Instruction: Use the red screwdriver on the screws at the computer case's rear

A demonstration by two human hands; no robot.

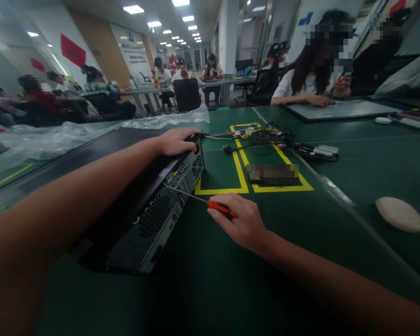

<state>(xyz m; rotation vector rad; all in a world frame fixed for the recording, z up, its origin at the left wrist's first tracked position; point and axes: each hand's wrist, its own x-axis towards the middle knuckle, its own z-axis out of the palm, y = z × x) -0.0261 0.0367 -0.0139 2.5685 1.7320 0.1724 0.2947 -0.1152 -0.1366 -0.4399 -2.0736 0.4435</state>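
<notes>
A black desktop computer case (126, 196) lies on its side on the green table, with its metal rear panel turned toward the right. My left hand (178, 141) rests on the case's upper far corner, fingers spread and thumb at the rear edge. In my right hand (241, 217) is a screwdriver (220, 208) with a red and black handle. Its thin shaft slants to the left, and the tip meets the rear panel near the upper edge. Whether a screw sits under the tip is too small to tell.
A bundle of cables (271, 135) with a black plug lies behind yellow tape rectangles (243, 179). A pixelated dark object (273, 175) sits inside one. At right is a pale computer mouse (401, 214). Clear plastic wrap (38, 140) spreads at left. Other people sit at tables beyond.
</notes>
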